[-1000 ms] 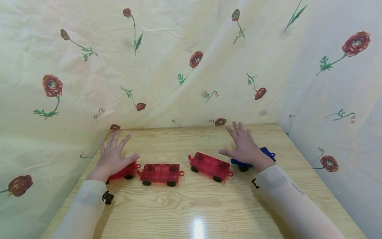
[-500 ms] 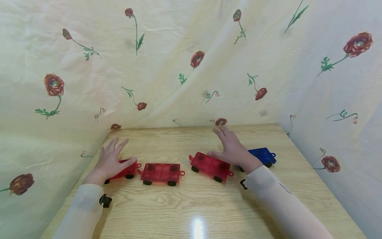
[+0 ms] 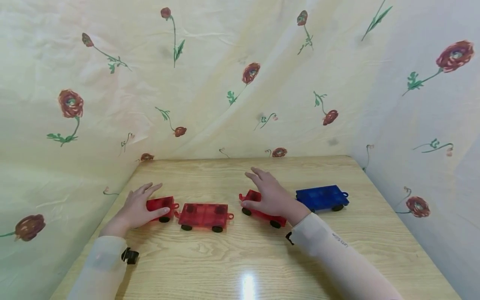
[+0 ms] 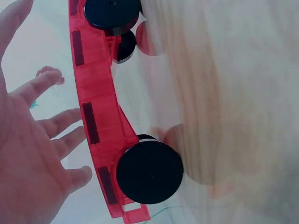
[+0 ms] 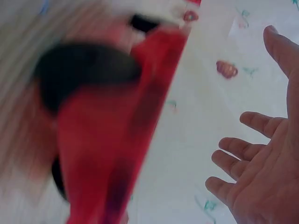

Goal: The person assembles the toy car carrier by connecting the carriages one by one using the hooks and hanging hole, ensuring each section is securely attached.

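Observation:
My left hand [image 3: 138, 210] hovers with spread fingers over a red toy train car [image 3: 161, 204] at the table's left, covering its left part. In the left wrist view that car [image 4: 96, 98] stands on black wheels beside my fingers. A second red car [image 3: 204, 215] stands just to its right, their hook and ring close together. My right hand [image 3: 271, 196] is spread over a third red car [image 3: 252, 196], hiding much of its top. The right wrist view shows this car [image 5: 107, 121] blurred, apart from the extended fingers. Neither hand grips anything.
A blue toy train car [image 3: 321, 197] stands to the right of my right hand. All the cars sit on a wood-grain table [image 3: 210, 266]. A flowered cloth [image 3: 210, 62] hangs behind the table and along both sides.
My right hand has swept left from near the blue car to above the third red car, uncovering the blue one. My left hand has lowered slightly. The cars stay in place.

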### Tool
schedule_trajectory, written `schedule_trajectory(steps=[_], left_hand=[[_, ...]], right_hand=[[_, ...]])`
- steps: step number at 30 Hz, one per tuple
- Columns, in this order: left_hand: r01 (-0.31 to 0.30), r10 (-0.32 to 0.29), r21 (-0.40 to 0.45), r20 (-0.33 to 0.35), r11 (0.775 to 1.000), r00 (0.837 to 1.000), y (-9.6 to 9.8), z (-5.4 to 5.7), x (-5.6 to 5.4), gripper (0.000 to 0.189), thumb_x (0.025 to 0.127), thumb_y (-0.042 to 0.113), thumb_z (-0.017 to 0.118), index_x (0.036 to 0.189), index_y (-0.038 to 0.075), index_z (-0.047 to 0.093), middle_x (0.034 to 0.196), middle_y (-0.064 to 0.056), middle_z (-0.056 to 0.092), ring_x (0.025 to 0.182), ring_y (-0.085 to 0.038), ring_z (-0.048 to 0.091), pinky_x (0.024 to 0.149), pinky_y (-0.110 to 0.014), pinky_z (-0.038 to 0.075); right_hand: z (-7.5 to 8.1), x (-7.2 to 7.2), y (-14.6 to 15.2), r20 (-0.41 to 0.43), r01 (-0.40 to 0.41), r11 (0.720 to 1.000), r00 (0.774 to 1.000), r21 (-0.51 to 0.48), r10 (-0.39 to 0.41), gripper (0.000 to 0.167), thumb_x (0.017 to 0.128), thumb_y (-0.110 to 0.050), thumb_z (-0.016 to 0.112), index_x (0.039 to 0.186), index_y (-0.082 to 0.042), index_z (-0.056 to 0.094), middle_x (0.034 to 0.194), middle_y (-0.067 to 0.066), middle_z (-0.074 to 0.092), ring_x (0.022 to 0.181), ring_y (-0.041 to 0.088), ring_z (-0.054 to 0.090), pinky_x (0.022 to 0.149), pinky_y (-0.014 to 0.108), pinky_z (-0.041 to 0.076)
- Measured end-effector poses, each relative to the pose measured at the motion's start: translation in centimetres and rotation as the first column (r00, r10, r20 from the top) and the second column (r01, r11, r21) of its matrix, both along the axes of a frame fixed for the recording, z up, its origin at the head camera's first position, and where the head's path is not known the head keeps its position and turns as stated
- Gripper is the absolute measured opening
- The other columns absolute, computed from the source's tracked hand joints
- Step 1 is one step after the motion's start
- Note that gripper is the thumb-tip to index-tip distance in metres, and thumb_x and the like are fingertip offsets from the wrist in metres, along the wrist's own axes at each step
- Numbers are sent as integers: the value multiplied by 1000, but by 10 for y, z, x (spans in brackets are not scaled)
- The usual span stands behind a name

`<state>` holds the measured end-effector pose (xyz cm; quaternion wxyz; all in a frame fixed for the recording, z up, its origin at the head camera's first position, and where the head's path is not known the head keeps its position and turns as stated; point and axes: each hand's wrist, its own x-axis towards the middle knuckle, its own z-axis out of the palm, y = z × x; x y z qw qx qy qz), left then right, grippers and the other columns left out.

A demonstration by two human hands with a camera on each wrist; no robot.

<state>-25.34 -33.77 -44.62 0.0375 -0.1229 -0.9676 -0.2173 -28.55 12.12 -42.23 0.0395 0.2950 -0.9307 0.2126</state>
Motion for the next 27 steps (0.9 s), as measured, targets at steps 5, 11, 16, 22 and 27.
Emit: schedule_trajectory(steps=[5,11,16,22,27], left_hand=[[9,-9,13,15,1000,1000,1,-6,2,96,84,62,82,158,13,45,157,-29,38,144,-57,31,117,-77,7],[0,0,1,15,1000,1000,1,-8,7,97,80,57,87,156,12,49,154,-27,43,142,-57,34,116,-77,11],[0,1,-9,32,1000,999,-2,-8,12,97,79,56,89,156,11,48,154,-29,42,141,-58,34,115,-79,13],[1,-2,25,27,1000,1000,-2,-10,14,93,81,53,88,155,11,49,152,-28,45,139,-58,38,116,-77,13],[-16,15,30,33,999,999,-2,-13,13,85,85,46,88,153,9,52,151,-29,47,137,-59,40,112,-78,24]], right_hand=[[-5,7,-21,10,-55,999,998,-2,55,94,91,-59,76,164,-16,35,171,11,24,155,36,26,122,58,29],[-10,15,-44,69,-101,995,992,-27,102,88,93,-55,76,163,-19,37,171,7,24,155,30,28,119,51,36],[-18,22,-59,112,-145,989,983,-29,148,84,95,-55,74,162,-20,40,170,8,27,153,29,33,117,48,41],[-29,24,-69,114,-182,983,976,-31,185,79,94,-55,74,158,-17,46,166,8,34,147,28,42,112,43,46],[-33,25,-74,146,-200,979,968,-27,202,69,95,-52,75,152,-18,55,162,8,41,140,26,50,108,40,50]])
